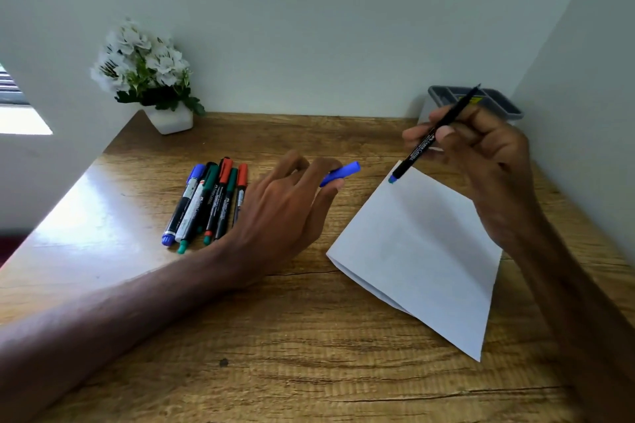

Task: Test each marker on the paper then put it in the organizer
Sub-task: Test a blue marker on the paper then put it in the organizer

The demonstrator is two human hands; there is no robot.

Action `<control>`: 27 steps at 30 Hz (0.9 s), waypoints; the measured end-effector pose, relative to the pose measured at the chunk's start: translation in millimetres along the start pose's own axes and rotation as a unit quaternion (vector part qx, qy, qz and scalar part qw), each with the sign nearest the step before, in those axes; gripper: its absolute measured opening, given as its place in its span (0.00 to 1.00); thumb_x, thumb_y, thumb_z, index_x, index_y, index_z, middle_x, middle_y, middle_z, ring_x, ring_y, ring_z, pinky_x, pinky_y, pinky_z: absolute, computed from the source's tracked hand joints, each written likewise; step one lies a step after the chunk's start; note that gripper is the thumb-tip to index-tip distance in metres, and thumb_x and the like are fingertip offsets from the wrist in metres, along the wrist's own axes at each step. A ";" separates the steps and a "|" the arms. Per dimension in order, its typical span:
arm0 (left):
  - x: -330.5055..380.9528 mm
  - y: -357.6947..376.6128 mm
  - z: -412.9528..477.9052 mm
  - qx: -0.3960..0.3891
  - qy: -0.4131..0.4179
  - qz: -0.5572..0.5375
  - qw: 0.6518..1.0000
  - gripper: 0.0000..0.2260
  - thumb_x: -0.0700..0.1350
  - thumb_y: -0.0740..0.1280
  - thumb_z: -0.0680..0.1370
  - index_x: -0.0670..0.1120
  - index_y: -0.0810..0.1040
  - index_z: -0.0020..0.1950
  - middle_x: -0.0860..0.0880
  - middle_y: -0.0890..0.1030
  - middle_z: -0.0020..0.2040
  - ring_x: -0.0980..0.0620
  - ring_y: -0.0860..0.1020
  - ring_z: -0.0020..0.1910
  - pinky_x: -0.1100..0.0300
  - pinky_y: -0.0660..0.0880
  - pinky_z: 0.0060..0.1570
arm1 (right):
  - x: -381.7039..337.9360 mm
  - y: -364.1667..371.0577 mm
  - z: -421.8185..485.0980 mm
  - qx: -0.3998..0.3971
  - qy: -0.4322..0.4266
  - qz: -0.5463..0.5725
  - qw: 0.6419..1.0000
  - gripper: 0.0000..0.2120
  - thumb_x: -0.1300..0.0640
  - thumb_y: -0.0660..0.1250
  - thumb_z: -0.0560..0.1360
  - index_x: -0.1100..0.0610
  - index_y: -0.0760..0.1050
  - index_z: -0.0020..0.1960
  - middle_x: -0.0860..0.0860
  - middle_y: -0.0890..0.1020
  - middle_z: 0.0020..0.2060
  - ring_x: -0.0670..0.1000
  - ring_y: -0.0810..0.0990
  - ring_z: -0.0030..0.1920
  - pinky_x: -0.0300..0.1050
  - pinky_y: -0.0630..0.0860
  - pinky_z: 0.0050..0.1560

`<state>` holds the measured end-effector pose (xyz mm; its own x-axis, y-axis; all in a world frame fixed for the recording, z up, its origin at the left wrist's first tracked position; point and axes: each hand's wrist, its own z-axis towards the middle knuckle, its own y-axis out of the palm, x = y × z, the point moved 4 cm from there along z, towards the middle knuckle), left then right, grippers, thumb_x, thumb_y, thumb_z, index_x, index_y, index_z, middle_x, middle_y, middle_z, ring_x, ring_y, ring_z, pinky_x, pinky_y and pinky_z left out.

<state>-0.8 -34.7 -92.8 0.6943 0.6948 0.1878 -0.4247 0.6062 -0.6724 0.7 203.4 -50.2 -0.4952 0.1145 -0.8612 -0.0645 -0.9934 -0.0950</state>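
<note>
Gripping black marker (pixel 417 149) in right hand (pixel 481 154), lower end at 11 o'clock corner of paper (pixel 419 244). Pinching blue cap (pixel 343 172) in left hand (pixel 285 203), 9 o'clock.

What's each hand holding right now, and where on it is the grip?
The right hand grips a black marker around mid-barrel; the left hand pinches a blue cap by one end.

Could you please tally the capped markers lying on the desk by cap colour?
Blue-capped markers: 1
Green-capped markers: 2
Red-capped markers: 2
White-barrelled marker, cap colour unclear: 1
Total: 6
</note>
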 end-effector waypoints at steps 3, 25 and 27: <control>-1.8 0.8 -0.7 0.000 0.014 -0.002 1.000 0.11 0.46 0.64 0.84 0.42 0.80 0.61 0.47 0.83 0.45 0.51 0.78 0.53 0.52 0.76 0.35 | 2.6 5.1 -1.5 -0.007 0.023 0.000 1.000 0.12 0.68 0.59 0.84 0.66 0.71 0.66 0.56 0.87 0.48 0.57 0.86 0.52 0.55 0.84 0.53; 2.0 20.1 -6.8 -0.354 -0.031 -0.237 0.904 0.13 0.49 0.73 0.79 0.56 0.67 0.51 0.70 0.77 0.47 0.67 0.76 0.47 0.72 0.69 0.41 | 53.7 34.5 -29.2 -0.128 0.157 -0.056 0.978 0.13 0.61 0.57 0.86 0.68 0.77 0.53 0.63 0.86 0.43 0.63 0.86 0.45 0.51 0.79 0.43; -0.2 19.8 -6.8 -0.359 -0.032 -0.231 0.904 0.15 0.52 0.73 0.78 0.55 0.67 0.54 0.64 0.78 0.53 0.66 0.76 0.51 0.70 0.70 0.45 | 53.1 29.7 -29.2 -0.114 0.187 -0.016 0.976 0.10 0.62 0.58 0.85 0.65 0.75 0.60 0.63 0.87 0.44 0.62 0.87 0.46 0.48 0.82 0.43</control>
<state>-5.3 -25.5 -111.1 0.6568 0.4660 0.5929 0.4049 0.4454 -0.7986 -2.3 179.7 -113.4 -0.1434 0.1766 -0.9738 0.1411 -0.9703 -0.1967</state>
